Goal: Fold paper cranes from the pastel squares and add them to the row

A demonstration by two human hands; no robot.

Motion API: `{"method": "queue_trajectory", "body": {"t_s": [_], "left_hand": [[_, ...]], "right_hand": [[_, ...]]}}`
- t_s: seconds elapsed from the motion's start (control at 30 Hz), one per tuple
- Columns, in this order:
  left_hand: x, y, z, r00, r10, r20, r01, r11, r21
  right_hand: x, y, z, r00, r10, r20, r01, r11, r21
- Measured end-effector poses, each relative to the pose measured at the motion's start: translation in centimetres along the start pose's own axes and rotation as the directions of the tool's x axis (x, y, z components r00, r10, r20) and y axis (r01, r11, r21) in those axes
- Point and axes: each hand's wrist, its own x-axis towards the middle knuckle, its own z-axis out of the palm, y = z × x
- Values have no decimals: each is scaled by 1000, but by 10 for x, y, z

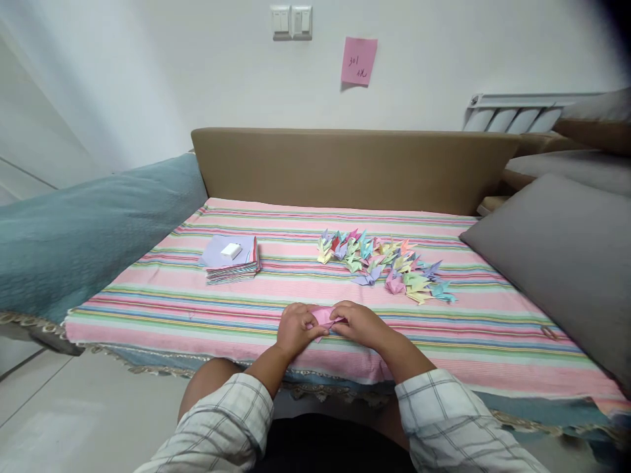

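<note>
Between my two hands is a small piece of pink origami paper (323,316), partly folded and held low over the striped cloth. My left hand (296,327) pinches its left side, with the thumb along the lower edge. On the other side, my right hand (359,323) grips the paper between thumb and fingers. Both hands hide part of the folds. Beyond my right hand lies a loose group of folded paper cranes (367,253) in many colours. Further left sits a stack of square origami paper (231,266), lilac on top, with a small white block (231,250) resting on it.
A pink striped cloth (162,289) covers the sofa seat. The brown backrest (345,167) stands behind it, a teal-covered armrest (108,223) at left, and a large grey cushion (557,256) at right. A pink note (359,60) and light switches (291,23) are on the wall.
</note>
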Motion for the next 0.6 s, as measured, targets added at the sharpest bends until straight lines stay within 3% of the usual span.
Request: {"method": "queue_trajectory", "body": {"t_s": [0.3, 0.6], "left_hand": [[-2, 4, -5, 999, -14, -40, 11, 998, -65], [-3, 1, -5, 999, -15, -36, 12, 997, -78]], "right_hand": [[1, 2, -1, 1000, 7, 3, -7, 999, -44], [-3, 7, -1, 999, 18, -28, -16, 997, 71]]}}
